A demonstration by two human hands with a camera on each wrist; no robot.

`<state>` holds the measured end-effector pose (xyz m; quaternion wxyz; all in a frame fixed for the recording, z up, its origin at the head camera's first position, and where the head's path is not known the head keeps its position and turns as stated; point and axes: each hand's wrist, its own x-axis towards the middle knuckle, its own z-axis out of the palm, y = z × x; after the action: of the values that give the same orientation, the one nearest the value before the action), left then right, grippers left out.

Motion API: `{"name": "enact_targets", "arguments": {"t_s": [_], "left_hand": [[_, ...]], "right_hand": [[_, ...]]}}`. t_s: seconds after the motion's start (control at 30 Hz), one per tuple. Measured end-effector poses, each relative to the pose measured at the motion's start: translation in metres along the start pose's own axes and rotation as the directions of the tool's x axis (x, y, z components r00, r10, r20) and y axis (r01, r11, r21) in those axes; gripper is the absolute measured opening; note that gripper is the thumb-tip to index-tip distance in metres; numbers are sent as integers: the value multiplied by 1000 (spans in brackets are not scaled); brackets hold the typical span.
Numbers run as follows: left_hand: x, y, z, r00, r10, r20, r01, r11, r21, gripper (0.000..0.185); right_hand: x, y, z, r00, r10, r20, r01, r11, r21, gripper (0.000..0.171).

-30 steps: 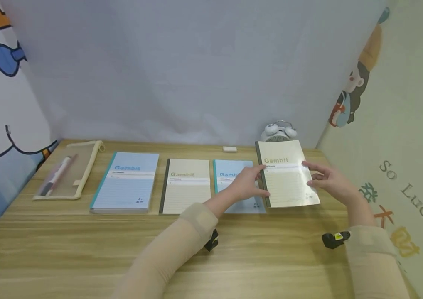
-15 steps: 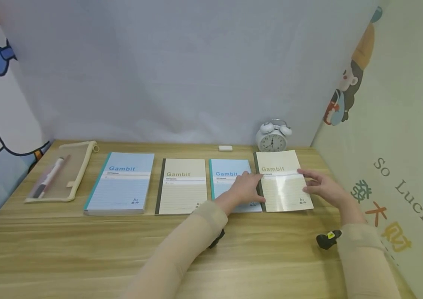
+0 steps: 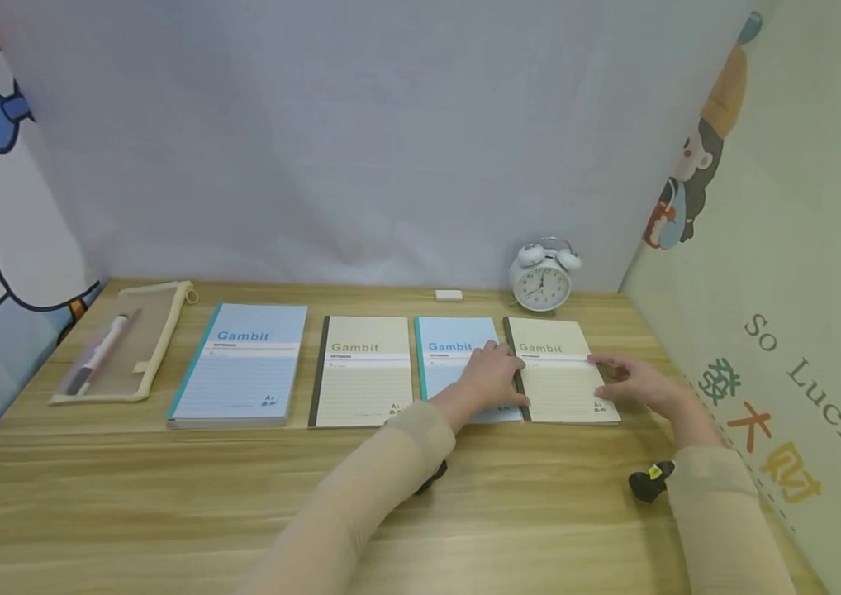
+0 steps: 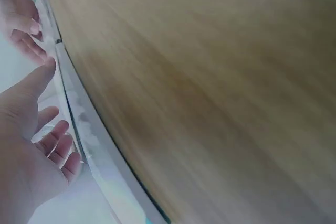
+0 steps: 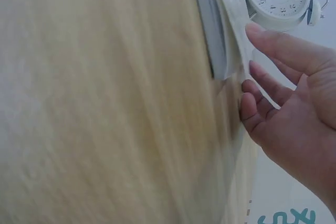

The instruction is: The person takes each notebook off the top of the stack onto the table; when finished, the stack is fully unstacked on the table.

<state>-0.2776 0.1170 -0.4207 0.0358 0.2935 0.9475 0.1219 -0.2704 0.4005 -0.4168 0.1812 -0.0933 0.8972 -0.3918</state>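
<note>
- Currently the rightmost beige notebook [image 3: 558, 382] lies on the table [image 3: 539, 512], right of the small blue notebook [image 3: 439, 376]; uneven pressure could slew it out of line.
- Thumb and fingers parted, the left hand [image 3: 487, 378] touches its left edge; the right hand [image 3: 647, 387], similarly spread, is at its right edge. A sideways push there could bend the cover.
- Because the left hand crosses the small blue notebook, it might drag that too.
- Pushed too far back, the beige notebook might knock the alarm clock [image 3: 542, 281].
- The left hand hides part of the blue cover; some fingertips are hard to make out.
- Whether the beige notebook is one or a stack, I cannot tell.
</note>
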Motion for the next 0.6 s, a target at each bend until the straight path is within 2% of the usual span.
{"name": "enact_targets", "arguments": {"t_s": [0.13, 0.23, 0.43, 0.6], "left_hand": [[-5, -3, -5, 999, 36, -5, -36, 999, -9, 67], [-12, -9, -12, 998, 66, -14, -67, 997, -25, 69], [-33, -25, -34, 993, 111, -49, -115, 990, -80, 70], [-53, -41, -57, 991, 129, -40, -132, 989, -61, 71]], "right_hand": [[-1, -12, -1, 998, 56, -28, -58, 997, -58, 71], [-1, -23, -1, 997, 63, -41, -67, 993, -95, 70], [2, -48, -1, 998, -55, -43, 48, 989, -141, 65], [6, -77, 3, 991, -132, -34, 123, 972, -198, 63]]}}
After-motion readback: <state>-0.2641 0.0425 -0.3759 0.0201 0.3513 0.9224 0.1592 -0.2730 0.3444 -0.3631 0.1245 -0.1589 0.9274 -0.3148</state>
